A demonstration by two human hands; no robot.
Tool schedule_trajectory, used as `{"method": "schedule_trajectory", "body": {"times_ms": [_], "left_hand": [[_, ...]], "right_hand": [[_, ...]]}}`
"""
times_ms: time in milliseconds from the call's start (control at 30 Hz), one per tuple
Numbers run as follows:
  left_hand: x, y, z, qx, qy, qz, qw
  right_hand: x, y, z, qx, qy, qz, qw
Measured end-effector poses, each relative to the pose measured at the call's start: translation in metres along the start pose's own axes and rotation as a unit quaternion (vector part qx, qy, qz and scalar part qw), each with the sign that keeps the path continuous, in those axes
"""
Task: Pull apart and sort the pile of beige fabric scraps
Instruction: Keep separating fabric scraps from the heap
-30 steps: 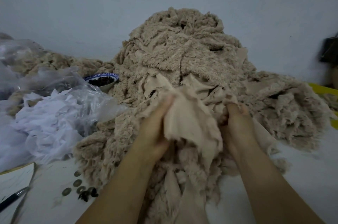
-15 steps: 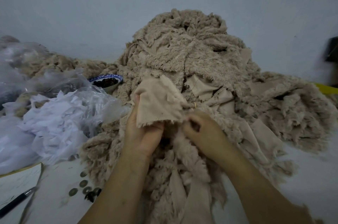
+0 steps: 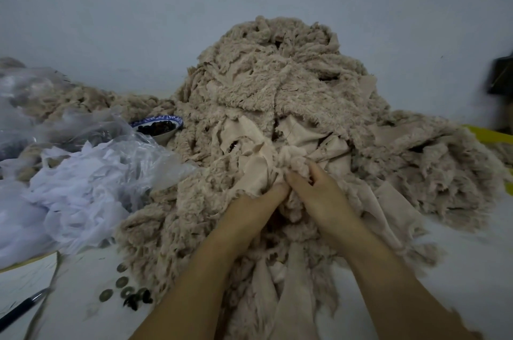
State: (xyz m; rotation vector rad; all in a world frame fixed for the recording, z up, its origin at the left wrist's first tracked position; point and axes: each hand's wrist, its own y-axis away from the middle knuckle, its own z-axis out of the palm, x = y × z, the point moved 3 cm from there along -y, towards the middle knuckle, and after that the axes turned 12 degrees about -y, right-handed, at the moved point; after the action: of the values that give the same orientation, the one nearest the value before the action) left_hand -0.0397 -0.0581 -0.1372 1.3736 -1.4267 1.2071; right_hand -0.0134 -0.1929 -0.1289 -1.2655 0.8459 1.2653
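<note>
The pile (image 3: 277,95) heaps against the wall (image 3: 111,6). The scrap (image 3: 258,170) we work sits in its near face, touching both hands: left hand (image 3: 249,203) clutching the smooth flap, right hand (image 3: 319,195) curled round its fluffy end. It runs away from us, so we reckon it frees toward us; table (image 3: 477,270) lies open rightward, bags (image 3: 91,178) crowd left.

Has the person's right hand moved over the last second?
Yes: the right hand has shifted left, toward the blue-rimmed bowl, and is now close beside the left hand in the fabric scraps.
</note>
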Motion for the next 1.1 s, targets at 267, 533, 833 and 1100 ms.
{"method": "schedule_trajectory", "body": {"times_ms": [267, 533, 833, 1100], "left_hand": [[0.006, -0.015, -0.021, 0.035, 0.249, 0.019, 0.968], [0.001, -0.002, 0.013, -0.059, 0.007, 0.037, 0.998], [0.006, -0.013, -0.006, 0.025, 0.362, -0.026, 0.932], [0.003, -0.019, -0.019, 0.026, 0.420, -0.018, 0.907]], "right_hand": [[-0.017, -0.010, -0.037, 0.063, -0.439, 0.016, 0.896], [0.003, 0.002, 0.005, -0.028, -0.095, 0.013, 0.995], [0.012, 0.002, 0.002, 0.000, -0.168, 0.071, 0.983], [0.007, -0.002, -0.023, 0.194, -0.071, 0.028, 0.978]]}}
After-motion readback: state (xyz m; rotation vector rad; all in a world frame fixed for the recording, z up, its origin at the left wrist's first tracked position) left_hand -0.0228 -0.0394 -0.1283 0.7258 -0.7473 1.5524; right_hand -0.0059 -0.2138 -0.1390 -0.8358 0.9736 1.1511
